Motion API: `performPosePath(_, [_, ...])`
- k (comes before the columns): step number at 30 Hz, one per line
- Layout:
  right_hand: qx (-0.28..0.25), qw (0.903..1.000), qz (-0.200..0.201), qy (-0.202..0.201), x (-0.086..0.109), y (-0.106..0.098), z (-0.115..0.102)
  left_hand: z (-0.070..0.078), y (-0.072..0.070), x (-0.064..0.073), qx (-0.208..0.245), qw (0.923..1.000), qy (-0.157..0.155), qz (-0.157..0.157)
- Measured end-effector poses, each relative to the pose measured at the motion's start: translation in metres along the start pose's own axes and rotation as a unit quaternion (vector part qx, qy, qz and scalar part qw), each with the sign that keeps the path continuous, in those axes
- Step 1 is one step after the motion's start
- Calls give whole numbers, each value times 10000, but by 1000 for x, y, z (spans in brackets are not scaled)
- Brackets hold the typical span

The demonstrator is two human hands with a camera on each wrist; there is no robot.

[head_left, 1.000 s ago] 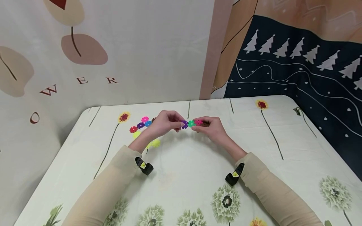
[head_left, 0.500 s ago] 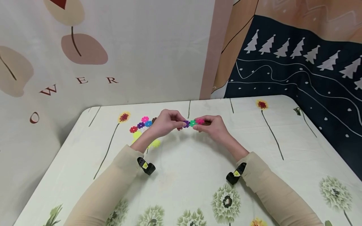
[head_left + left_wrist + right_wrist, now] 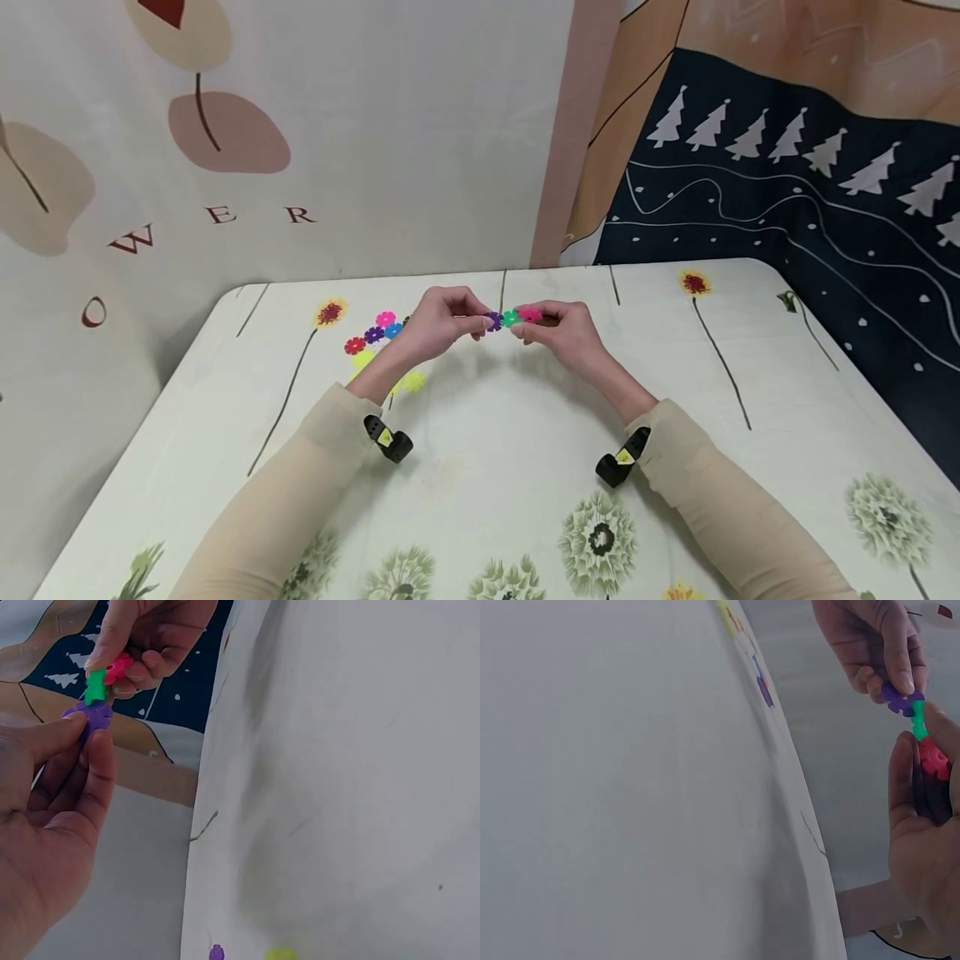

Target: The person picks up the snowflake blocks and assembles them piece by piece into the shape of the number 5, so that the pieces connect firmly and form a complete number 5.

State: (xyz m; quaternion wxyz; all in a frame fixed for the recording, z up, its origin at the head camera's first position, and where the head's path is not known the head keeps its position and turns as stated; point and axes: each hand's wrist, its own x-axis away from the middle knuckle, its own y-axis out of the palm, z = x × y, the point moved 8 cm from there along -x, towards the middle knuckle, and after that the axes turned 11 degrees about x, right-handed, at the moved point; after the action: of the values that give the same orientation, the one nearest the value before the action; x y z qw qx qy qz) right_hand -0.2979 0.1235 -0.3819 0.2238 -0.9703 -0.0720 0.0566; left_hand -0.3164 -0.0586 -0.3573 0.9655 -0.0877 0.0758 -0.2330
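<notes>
Table (image 3: 510,442), covered in white cloth printed with flowers, spreads below a pale wall (image 3: 412,167) with leaf shapes and letters; a dark panel (image 3: 750,200) of white trees hangs right. Both sleeves (image 3: 258,508) run off the bottom edge. Above the table's far part, the left hand (image 3: 442,325) pinches the purple piece (image 3: 495,322) and the right hand (image 3: 566,333) pinches the green piece (image 3: 510,318); the pink piece (image 3: 933,757) lies against the right fingers. The left arm hides part of the pile (image 3: 374,334), and the left wrist view crops it. Whether purple and green interlock fully is hard to tell.
</notes>
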Motion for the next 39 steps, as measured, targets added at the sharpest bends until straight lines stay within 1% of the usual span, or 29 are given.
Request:
performPosePath(3, [-53,9999,87,-36,0,-1,-3,0,-2,0,153,9999,-3,79])
performPosePath(5, [-53,9999,112,-25,0,-1,-5,1,-3,0,174,9998,1,85])
performPosePath(11, [86,9999,57,8,0,0,-6,4,-3,0,-20,10000,-6,-43])
performPosePath(16, [125,9999,38,-108,-1,4,-6,5,-4,2,-154,9998,-53,-117])
performPosePath(22, [159,9996,-8,-243,0,10,-6,4,-3,5,-279,9992,-45,-292])
performPosePath(27, [239,9992,28,-331,-1,12,-8,2,-4,5,-237,9995,-73,-180])
performPosePath(31, [259,9994,-3,-219,0,10,-4,1,-1,5,-215,9997,-29,-139])
performPosePath(35, [248,9997,-71,-39,3,7,5,-4,5,4,-253,9994,3,-218])
performPosePath(37, [267,9996,-108,-18,3,5,9,-7,7,4,-258,9993,-66,-245])
performPosePath(39, [290,9995,-140,-12,3,4,10,-10,6,5,-186,9995,-157,-206])
